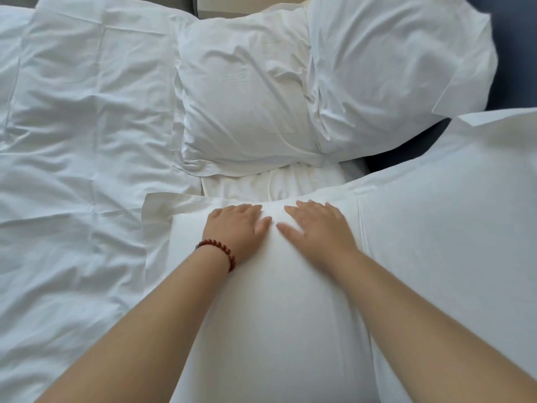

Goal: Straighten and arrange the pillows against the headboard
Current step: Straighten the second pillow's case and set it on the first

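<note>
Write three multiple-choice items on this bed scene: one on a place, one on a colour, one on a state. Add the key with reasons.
1. Where do the left hand and right hand rest?
A. On a wooden nightstand
B. On the near pillow
C. On a folded towel

2. What colour is the bead bracelet on the left wrist?
A. Green
B. White
C. Reddish-brown

3. How do the fingers lie?
A. Straight and flat on the cloth
B. Curled round a pillow corner
C. Lifted clear of the bedding

Key:
1 B, both palms lie side by side near the far edge of the near pillow.
2 C, the beads are dark red-brown against the white linen.
3 A, both hands lie open on the cloth and grip nothing.
</note>
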Available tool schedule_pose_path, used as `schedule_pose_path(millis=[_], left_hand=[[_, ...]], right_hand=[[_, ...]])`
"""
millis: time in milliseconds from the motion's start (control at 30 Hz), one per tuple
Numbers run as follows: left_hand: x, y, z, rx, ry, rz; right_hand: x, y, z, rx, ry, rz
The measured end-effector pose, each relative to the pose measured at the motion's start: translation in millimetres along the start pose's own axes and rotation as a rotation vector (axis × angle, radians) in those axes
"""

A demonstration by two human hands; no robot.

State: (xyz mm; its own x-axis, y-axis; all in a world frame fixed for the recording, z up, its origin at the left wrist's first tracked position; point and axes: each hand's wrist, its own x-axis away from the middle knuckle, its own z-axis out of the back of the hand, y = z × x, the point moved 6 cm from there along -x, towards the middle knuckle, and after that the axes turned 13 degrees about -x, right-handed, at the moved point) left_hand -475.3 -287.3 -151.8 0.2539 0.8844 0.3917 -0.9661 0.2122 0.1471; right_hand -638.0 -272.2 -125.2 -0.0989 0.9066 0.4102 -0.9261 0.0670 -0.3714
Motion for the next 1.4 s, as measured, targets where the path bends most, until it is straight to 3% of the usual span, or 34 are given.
schedule_pose_path(millis=[233,367,467,900,1033,1133,1400], left_hand=[[83.5,18.4,-3.5,-0.091,0.098,0.006],[141.3,13.8,-29.2,-0.068,0.190,0.014],[159.2,13.2,-38.3,-0.084,0.169,0.016],[269.3,16.5,-92.4,-0.236,0.193,-0.259],[303.7,13.5,-121.8,-0.348,0.176,-0.372],[320.3,14.5,-127.3,-0.371,0.124,-0.363],[362.2,33.1,-127.5,-0.388,0.009,-0.354]], right_hand=[[91.0,7.6,-23.0,-0.016,0.267,0.004],[144.8,8.7,-50.3,-0.002,0.346,0.050],[167.1,10.3,-63.0,-0.014,0.403,0.050],[278.2,-14.2,-148.8,-0.172,0.394,-0.169],[325.7,-24.8,-184.5,-0.357,0.251,-0.235],[371.6,-25.1,-197.7,-0.438,0.209,-0.288],[472.6,-11.9,-214.2,-0.606,0.339,-0.473]])
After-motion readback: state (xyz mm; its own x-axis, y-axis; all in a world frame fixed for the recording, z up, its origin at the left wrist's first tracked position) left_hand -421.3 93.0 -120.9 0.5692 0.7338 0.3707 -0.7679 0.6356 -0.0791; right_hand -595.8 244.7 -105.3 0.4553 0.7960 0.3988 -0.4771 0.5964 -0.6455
